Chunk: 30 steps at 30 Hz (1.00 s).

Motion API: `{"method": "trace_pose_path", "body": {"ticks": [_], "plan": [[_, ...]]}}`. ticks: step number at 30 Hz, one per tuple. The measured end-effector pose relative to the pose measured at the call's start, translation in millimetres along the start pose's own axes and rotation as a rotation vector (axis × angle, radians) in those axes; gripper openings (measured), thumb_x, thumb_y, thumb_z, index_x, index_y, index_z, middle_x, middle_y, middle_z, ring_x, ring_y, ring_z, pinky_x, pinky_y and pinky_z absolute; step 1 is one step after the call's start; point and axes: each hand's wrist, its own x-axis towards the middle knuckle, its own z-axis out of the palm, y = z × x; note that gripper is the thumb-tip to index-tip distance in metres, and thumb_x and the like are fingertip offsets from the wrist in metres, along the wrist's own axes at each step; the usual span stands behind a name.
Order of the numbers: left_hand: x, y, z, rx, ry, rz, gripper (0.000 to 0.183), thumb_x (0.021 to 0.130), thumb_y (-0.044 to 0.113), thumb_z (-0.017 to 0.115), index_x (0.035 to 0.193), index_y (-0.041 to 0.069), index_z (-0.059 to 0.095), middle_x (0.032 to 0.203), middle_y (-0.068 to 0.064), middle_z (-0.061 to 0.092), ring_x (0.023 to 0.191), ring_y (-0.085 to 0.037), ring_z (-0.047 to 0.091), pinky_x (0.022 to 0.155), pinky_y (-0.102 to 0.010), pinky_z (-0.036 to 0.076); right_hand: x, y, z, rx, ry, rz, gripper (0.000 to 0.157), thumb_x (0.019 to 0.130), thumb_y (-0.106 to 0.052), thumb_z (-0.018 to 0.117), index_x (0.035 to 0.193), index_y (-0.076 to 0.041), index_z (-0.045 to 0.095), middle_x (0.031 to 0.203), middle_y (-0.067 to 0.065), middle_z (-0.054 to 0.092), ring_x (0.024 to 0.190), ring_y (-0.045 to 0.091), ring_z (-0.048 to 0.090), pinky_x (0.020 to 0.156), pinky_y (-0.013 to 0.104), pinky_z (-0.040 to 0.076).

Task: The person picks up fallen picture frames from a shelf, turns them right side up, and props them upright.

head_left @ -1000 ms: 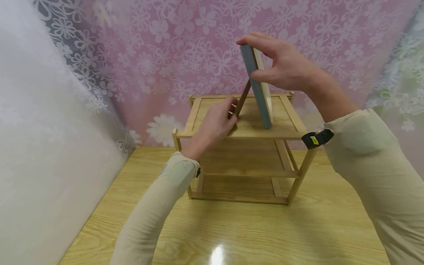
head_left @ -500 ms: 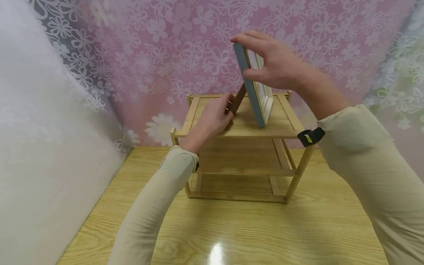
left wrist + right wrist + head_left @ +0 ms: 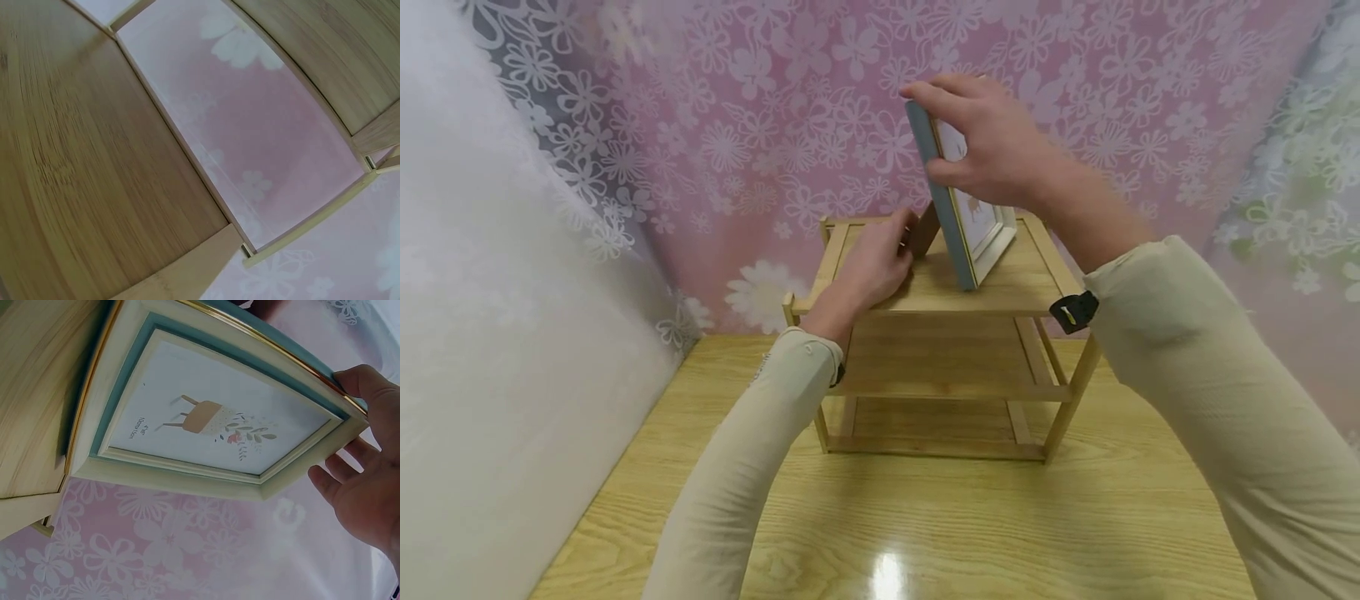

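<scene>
A picture frame with a blue-grey edge, gold line and cream border stands tilted back on the top board of a wooden shelf. In the right wrist view, its print of a chair with flowers shows. My right hand grips the frame's upper edge, thumb on the side, fingers over the top. Behind the frame, my left hand holds the brown stand leg low down, near the board; some fingertips are hidden. The left wrist view shows only the shelf's boards, not the hand.
The shelf has a middle board and a lower board beneath. It stands on a wood-patterned floor. Pink flowered fabric hangs behind, and a white wall-like surface rises at left.
The picture frame has shifted left and turned, so more of its front shows in the head view. My right hand has moved left with it, and my left hand slightly left.
</scene>
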Motion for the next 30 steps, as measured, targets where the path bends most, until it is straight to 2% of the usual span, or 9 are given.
{"method": "trace_pose_path", "body": {"ticks": [4,11,17,23,26,30], "plan": [[-2.2,-1.7,-1.4,0.012,-0.002,-0.016,0.025,0.091,-0.001,0.05,0.116,0.001,0.053,0.111,-0.013,0.064,0.099,-0.023,0.062,0.086,-0.032,0.049,3.0,-5.5,2.0,-0.041,-0.002,0.02,0.066,0.088,-0.016,0.057,0.149,-0.024,0.032,0.151,0.007,0.031,0.138,0.03,0.024,0.106,0.054,0.029],[-2.6,-5.9,-1.2,0.002,0.009,0.009,0.025,0.092,-0.001,0.049,0.116,0.0,0.052,0.109,-0.014,0.063,0.098,-0.024,0.061,0.085,-0.034,0.048,4.9,-11.3,4.1,-0.107,0.004,0.05,0.067,0.089,-0.02,0.058,0.15,-0.024,0.029,0.15,0.009,0.03,0.138,0.03,0.022,0.099,0.054,0.036],[-1.4,-10.0,-1.3,-0.006,0.003,0.009,0.025,0.094,0.001,0.048,0.119,0.0,0.052,0.11,-0.015,0.063,0.1,-0.024,0.061,0.086,-0.033,0.048,4.4,-11.5,5.0,-0.137,0.013,0.036,0.069,0.09,-0.023,0.057,0.151,-0.022,0.025,0.15,0.011,0.03,0.138,0.033,0.02,0.106,0.054,0.03],[-2.8,-10.7,-2.5,0.013,0.0,-0.001,0.024,0.094,0.004,0.05,0.117,0.002,0.054,0.103,-0.013,0.065,0.091,-0.023,0.062,0.082,-0.033,0.048,1.7,-6.8,7.8,-0.145,0.039,-0.011,0.075,0.09,-0.028,0.058,0.153,-0.019,0.018,0.15,0.011,0.028,0.138,0.032,0.02,0.11,0.051,0.023],[-5.1,-9.8,-3.8,0.005,-0.001,-0.016,0.024,0.093,0.005,0.051,0.117,0.003,0.055,0.105,-0.011,0.066,0.089,-0.02,0.062,0.08,-0.031,0.049,-0.6,-2.0,8.1,-0.111,0.045,0.0,0.079,0.09,-0.033,0.059,0.153,-0.022,0.013,0.154,0.009,0.021,0.139,0.03,0.017,0.111,0.051,0.021],[-9.5,-7.7,-5.2,-0.085,0.016,-0.051,0.031,0.091,0.004,0.052,0.123,0.004,0.05,0.111,-0.012,0.064,0.093,-0.02,0.063,0.082,-0.028,0.049,-6.9,9.8,5.6,-0.039,0.059,0.063,0.079,0.091,-0.039,0.059,0.153,-0.027,0.011,0.156,0.003,0.014,0.142,0.025,0.01,0.113,0.051,0.015]]}}
